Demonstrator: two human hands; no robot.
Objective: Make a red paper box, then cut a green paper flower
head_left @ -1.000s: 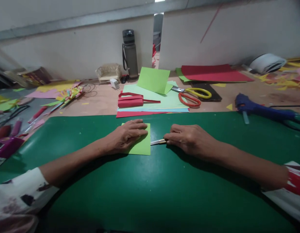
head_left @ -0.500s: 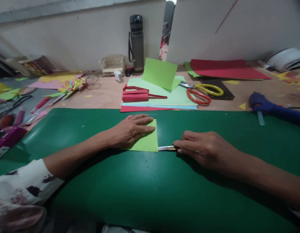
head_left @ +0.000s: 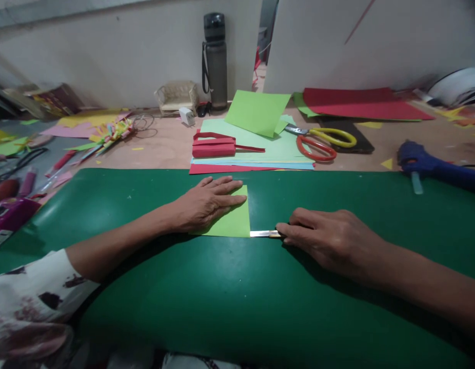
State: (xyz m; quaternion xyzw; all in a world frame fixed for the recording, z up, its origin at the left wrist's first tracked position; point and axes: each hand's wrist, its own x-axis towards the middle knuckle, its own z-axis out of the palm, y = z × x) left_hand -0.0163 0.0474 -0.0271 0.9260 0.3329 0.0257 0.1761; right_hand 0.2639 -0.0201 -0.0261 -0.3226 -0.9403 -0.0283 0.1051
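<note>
A light green piece of paper [head_left: 233,221] lies on the green mat [head_left: 206,307]. Flat across its left part rests my left hand [head_left: 206,202], fingers stretched out and pressing it down. My right hand [head_left: 330,236] is closed around a slim cutter knife [head_left: 264,233], most of whose handle is hidden in the fingers. The silvery blade points left, and its visible part ends at the paper's lower right corner. Whether the tip goes inside or under the paper I cannot tell.
Behind the mat lie a red folded paper piece [head_left: 214,146], stacked coloured sheets [head_left: 260,154] and scissors [head_left: 332,138]. A blue glue gun [head_left: 433,163] is at the right. A dark bottle [head_left: 216,72] stands by the wall. Craft scraps [head_left: 110,132] crowd the left.
The view has shifted slightly. The blade stays at the paper's lower right corner and now looks brighter. Both hands keep nearly the same pose.
</note>
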